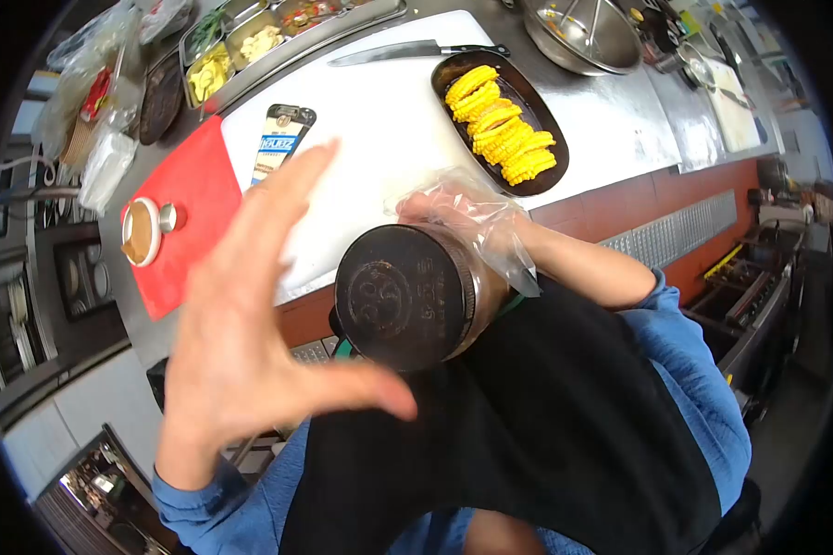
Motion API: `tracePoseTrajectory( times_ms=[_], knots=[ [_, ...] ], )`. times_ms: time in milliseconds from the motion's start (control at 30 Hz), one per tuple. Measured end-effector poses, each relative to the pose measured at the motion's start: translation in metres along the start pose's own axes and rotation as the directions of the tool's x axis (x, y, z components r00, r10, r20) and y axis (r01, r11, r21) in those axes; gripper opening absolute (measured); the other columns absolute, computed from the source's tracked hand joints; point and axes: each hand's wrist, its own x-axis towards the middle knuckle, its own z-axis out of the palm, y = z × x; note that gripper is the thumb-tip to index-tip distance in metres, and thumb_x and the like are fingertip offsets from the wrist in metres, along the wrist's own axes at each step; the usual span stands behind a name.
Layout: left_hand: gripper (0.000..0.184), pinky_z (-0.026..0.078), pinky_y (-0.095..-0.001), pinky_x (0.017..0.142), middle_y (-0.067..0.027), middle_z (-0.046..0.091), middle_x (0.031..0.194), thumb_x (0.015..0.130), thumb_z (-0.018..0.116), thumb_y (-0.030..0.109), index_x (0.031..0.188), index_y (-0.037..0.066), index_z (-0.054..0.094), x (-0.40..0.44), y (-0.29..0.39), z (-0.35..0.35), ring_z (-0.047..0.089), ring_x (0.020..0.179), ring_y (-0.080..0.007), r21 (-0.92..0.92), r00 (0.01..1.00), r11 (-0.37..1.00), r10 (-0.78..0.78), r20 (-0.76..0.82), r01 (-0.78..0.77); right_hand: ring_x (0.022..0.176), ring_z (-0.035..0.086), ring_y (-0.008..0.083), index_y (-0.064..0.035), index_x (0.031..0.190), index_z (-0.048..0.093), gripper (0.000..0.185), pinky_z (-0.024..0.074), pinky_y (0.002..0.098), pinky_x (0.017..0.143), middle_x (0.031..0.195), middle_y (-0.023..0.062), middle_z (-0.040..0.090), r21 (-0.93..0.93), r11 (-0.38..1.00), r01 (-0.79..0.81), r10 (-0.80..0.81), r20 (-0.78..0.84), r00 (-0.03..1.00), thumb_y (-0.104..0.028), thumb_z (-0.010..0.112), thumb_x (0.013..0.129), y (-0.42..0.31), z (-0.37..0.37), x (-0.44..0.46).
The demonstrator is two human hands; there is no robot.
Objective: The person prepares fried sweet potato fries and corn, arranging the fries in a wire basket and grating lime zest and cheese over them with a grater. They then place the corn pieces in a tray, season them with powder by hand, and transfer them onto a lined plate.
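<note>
My right hand (458,215), in a clear plastic glove, is wrapped round a clear jar (483,289) with brownish contents. The jar's wide black lid (400,296) faces up toward me, with raised markings on it. To the left of the lid, my bare left hand (241,342) is held up with thumb and fingers spread, slightly blurred and holding nothing. Beyond the jar, ribbed pieces of corn (500,129) lie in a row in a dark oval dish (551,171).
A knife (389,53) and a labelled packet (279,143) lie on the white cutting board (379,120). On a red board (194,185) sit a small bowl of brown paste (139,231) and a metal cup (167,218). A steel bowl (565,46) stands at the back right.
</note>
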Motion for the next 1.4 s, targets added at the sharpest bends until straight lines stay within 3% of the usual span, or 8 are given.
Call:
tracePoseTrajectory(
  times_ms=[100, 433, 633, 833, 933, 1100, 1167, 1400],
  knots=[
    [0.086, 0.038, -0.0415, 0.098, -0.0144, 0.039, 0.132, 0.043, 0.082, 0.007, 0.123, 0.017, 0.052, 0.010, 0.002, 0.027, 0.038, 0.121, -0.0367, 0.123, 0.880, 0.899, 0.371, 0.297, -0.421, 0.087, 0.058, 0.0243, -0.0025, 0.095, 0.061, 0.038, 0.0419, 0.0361, 0.076, 0.094, 0.0171, 0.062, 0.041, 0.980, 0.193, -0.185, -0.149, 0.971, -0.033, 0.038, 0.089, 0.017, 0.006, 0.002],
    [0.047, 0.049, -0.0374, 0.062, -0.0117, 0.056, 0.060, 0.075, 0.061, 0.038, 0.101, 0.001, 0.047, 0.059, -0.042, 0.003, 0.060, 0.059, -0.0295, -0.329, 0.802, 0.756, -0.411, 0.433, 0.566, 0.086, 0.057, 0.0332, -0.0043, 0.090, 0.061, 0.024, 0.0413, 0.0405, 0.076, 0.091, 0.0165, 0.062, -0.075, 0.996, -0.053, 0.041, -0.161, 0.986, -0.023, 0.048, 0.081, 0.005, -0.015, -0.007],
    [0.069, 0.046, -0.0377, 0.083, -0.0186, 0.055, 0.112, 0.066, 0.075, 0.036, 0.120, 0.005, 0.046, 0.087, -0.140, 0.078, 0.054, 0.100, -0.0302, 0.532, 0.980, 0.825, -0.128, -0.152, 0.190, 0.095, 0.057, 0.0290, -0.0065, 0.099, 0.060, 0.022, 0.0439, 0.0368, 0.079, 0.101, 0.0152, 0.061, -0.522, 0.839, 0.153, -0.269, -0.153, 0.951, -0.016, 0.055, 0.080, 0.028, -0.038, -0.033],
    [0.074, 0.034, -0.0416, 0.098, -0.0217, 0.043, 0.126, 0.066, 0.076, 0.032, 0.125, 0.002, 0.044, 0.086, -0.112, 0.129, 0.040, 0.118, -0.0359, 0.280, 0.928, 0.960, 0.098, -0.359, 0.007, 0.103, 0.054, 0.0184, -0.0008, 0.113, 0.053, 0.037, 0.0452, 0.0306, 0.086, 0.116, 0.0131, 0.054, 0.058, 0.670, 0.740, -0.708, -0.252, 0.660, -0.023, 0.060, 0.083, 0.093, -0.054, -0.047],
    [0.086, 0.024, -0.0357, 0.106, -0.0156, 0.035, 0.138, 0.081, 0.053, 0.059, 0.135, -0.004, 0.031, 0.069, -0.089, 0.185, 0.034, 0.126, -0.0263, -0.919, 0.916, 0.188, 0.142, 0.375, 0.347, 0.099, 0.056, 0.0181, -0.0016, 0.111, 0.055, 0.034, 0.0459, 0.0308, 0.085, 0.110, 0.0121, 0.057, 0.249, 0.752, 0.610, -0.515, -0.356, 0.780, -0.023, 0.058, 0.085, 0.077, -0.062, -0.047],
    [0.077, 0.026, -0.0403, 0.106, -0.0169, 0.036, 0.137, 0.086, 0.043, 0.058, 0.136, 0.001, 0.030, 0.069, -0.134, 0.324, 0.035, 0.126, -0.0288, -0.801, 0.883, -0.526, -0.181, 0.433, 0.285, 0.092, 0.060, 0.0174, -0.0031, 0.107, 0.060, 0.028, 0.0471, 0.0313, 0.084, 0.100, 0.0101, 0.063, 0.605, 0.752, 0.262, -0.054, -0.339, 0.939, -0.024, 0.056, 0.088, 0.043, -0.100, -0.046],
    [0.075, 0.026, -0.0416, 0.106, -0.0169, 0.035, 0.137, 0.086, 0.042, 0.057, 0.136, 0.002, 0.030, 0.074, -0.105, 0.320, 0.035, 0.126, -0.0293, -0.693, 0.836, -0.686, -0.232, 0.497, 0.221, 0.086, 0.062, 0.0203, -0.0011, 0.102, 0.060, 0.026, 0.0477, 0.0310, 0.083, 0.089, 0.0123, 0.065, -0.073, 0.848, 0.524, -0.464, -0.578, 0.671, -0.021, 0.060, 0.085, 0.042, -0.137, -0.040],
    [0.067, 0.026, -0.0451, 0.106, -0.0178, 0.035, 0.137, 0.088, 0.042, 0.045, 0.136, 0.001, 0.028, 0.109, 0.009, 0.273, 0.035, 0.127, -0.0303, -0.892, 0.924, -0.426, -0.382, 0.027, -0.150, 0.082, 0.061, 0.0252, 0.0000, 0.101, 0.056, 0.023, 0.0504, 0.0330, 0.074, 0.090, 0.0126, 0.059, -0.485, 0.405, 0.775, -0.533, 0.563, 0.631, -0.012, 0.056, 0.081, 0.011, -0.174, -0.060]
  ],
)
